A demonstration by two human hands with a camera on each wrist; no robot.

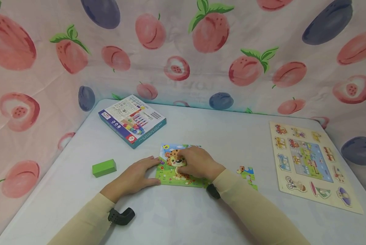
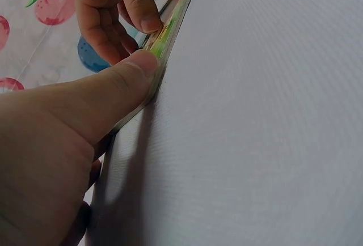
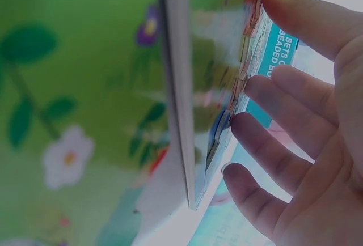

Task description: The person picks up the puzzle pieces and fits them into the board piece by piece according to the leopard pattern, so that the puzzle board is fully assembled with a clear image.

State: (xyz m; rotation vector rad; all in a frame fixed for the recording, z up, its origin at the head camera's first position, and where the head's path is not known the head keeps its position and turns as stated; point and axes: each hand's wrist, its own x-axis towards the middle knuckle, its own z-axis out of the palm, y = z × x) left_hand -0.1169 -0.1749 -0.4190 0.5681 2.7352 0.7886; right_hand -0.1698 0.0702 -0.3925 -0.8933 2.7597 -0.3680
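A leopard jigsaw puzzle (image 1: pixel 166 177) lies flat on the table in front of me. My left hand (image 1: pixel 133 177) rests at its left side with fingers extended and thumb apart; in the left wrist view the thumb (image 2: pixel 122 84) touches the puzzle's edge. Over the puzzle's upper right part, my right hand (image 1: pixel 198 161) reaches down and covers some of the picture. The right wrist view shows its thumb (image 3: pixel 306 22) and gently bent fingers (image 3: pixel 272 144) spread with their tips on the puzzle surface. Uneven piece edges show near these fingertips.
Joined puzzle pieces (image 1: pixel 251 173) lie right of the puzzle, partly behind my right sleeve. Further right is a wooden vehicle puzzle board (image 1: pixel 276 163). A boxed bead set (image 1: pixel 134 119) lies at the back left, and a green block (image 1: pixel 104 168) sits left of my left hand.
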